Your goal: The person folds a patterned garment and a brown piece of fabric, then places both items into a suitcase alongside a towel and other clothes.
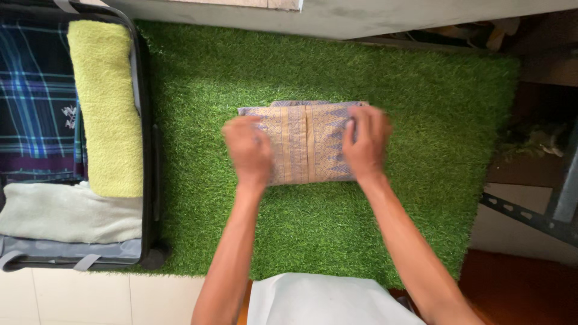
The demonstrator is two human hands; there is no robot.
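blurred hands (248, 150) (366, 143), folded cloth (307, 144) edges covered

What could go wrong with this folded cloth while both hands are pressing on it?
The folded tan patterned cloth lies on the green artificial grass mat, whose blades might snag or dirty it. The left hand and right hand press only its sides, so the layers might slip unevenly. The open black suitcase already holds a rolled yellow-green towel and other fabrics, so space looks tight.
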